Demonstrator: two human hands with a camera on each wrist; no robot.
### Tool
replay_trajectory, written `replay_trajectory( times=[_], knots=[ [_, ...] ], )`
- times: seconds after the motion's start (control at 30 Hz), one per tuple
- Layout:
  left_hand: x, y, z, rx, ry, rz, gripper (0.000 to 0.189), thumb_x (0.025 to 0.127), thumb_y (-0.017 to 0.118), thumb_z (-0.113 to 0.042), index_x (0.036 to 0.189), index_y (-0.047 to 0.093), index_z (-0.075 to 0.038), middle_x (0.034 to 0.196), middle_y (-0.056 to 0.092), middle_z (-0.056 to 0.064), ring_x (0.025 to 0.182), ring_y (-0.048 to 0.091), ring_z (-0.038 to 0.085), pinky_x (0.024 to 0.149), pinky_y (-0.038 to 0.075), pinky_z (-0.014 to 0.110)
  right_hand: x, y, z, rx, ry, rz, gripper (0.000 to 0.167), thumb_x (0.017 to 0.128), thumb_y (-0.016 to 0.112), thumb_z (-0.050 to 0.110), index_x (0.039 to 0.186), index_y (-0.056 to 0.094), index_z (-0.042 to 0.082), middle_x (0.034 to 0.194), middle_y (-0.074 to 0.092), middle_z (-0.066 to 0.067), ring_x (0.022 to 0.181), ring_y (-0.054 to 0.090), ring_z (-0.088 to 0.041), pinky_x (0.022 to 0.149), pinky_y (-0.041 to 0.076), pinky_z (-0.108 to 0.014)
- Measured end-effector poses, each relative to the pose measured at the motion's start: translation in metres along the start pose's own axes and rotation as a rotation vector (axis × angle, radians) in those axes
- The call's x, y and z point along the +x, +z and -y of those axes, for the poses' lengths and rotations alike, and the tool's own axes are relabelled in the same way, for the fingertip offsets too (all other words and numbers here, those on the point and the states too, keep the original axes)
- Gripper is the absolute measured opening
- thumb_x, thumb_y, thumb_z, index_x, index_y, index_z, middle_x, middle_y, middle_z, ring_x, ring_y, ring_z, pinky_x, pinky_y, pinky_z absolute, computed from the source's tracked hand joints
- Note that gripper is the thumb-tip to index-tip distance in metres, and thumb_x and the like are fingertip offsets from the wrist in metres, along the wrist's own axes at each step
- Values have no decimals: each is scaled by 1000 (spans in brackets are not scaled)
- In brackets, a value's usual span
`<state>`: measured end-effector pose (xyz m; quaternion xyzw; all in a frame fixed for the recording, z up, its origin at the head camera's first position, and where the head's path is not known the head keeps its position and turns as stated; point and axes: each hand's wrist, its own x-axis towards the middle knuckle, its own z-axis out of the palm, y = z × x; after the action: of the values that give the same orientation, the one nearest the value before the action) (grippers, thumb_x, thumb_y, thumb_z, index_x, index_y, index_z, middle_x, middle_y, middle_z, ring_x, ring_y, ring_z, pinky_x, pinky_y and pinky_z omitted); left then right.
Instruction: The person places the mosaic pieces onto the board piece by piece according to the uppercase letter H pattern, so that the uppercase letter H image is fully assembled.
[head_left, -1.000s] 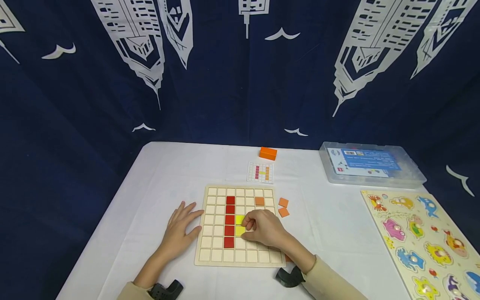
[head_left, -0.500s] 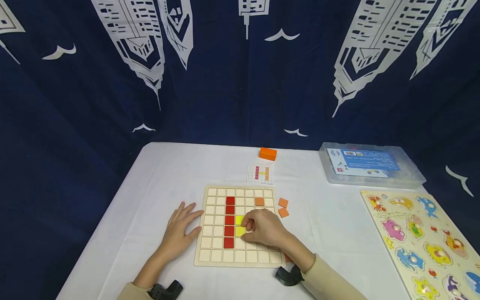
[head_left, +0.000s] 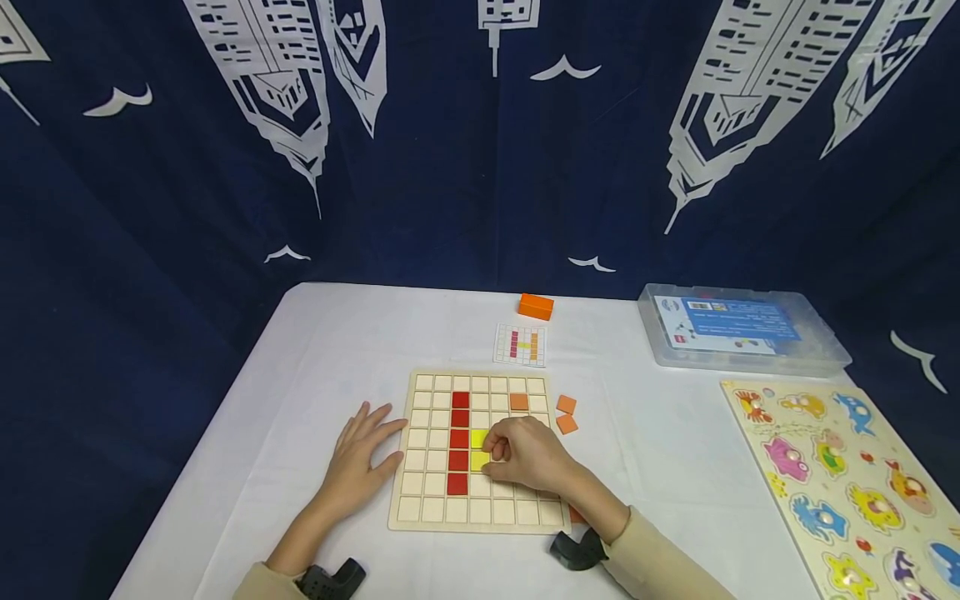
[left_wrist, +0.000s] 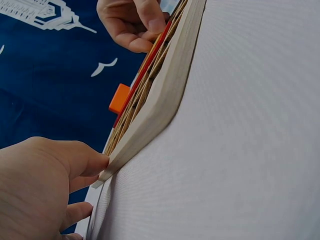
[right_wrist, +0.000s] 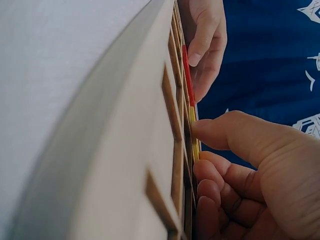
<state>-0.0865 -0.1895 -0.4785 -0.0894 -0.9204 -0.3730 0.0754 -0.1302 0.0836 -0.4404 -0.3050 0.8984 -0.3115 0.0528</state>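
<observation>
A pale wooden grid board (head_left: 427,521) lies on the white table. One column of its cells holds several red square tiles (head_left: 458,460); two yellow square tiles (head_left: 477,461) sit right beside them. My right hand (head_left: 528,454) is over the board, fingers curled, thumb and index fingertip pinching at a yellow tile (right_wrist: 195,142). It hides part of the grid. My left hand (head_left: 360,458) lies with spread fingers at the board's left edge, and in the left wrist view its thumb touches that edge. An orange tile (head_left: 519,402) occupies an upper right cell.
Loose orange tiles (head_left: 567,424) lie right of the board, one partly under the right wrist. Behind it are a printed pattern card (head_left: 521,345) and an orange block (head_left: 536,307). A clear plastic case (head_left: 750,329) and an animal puzzle board (head_left: 847,492) stand at right.
</observation>
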Motion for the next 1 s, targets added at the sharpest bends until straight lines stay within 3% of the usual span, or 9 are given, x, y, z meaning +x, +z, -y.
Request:
replay_trajectory(
  times=[0.6, 1.0],
  knots=[
    [0, 0, 0, -3, -3, 5, 44, 85, 70, -6, 128, 63, -7, 150, 43, 20, 148, 17, 44, 118, 8, 62, -1, 0, -3, 0, 2, -12, 22, 68, 87, 18, 77, 67, 14, 63, 56, 13, 59, 49, 3, 57, 43, -17],
    [1, 0, 1, 0, 4, 4, 45, 84, 71, -8, 128, 63, -7, 150, 43, 20, 147, 17, 44, 118, 8, 63, 1, 0, -6, -38, -46, -30, 18, 67, 82, 16, 75, 67, 13, 63, 57, 12, 59, 49, 3, 58, 44, -16]
  ],
)
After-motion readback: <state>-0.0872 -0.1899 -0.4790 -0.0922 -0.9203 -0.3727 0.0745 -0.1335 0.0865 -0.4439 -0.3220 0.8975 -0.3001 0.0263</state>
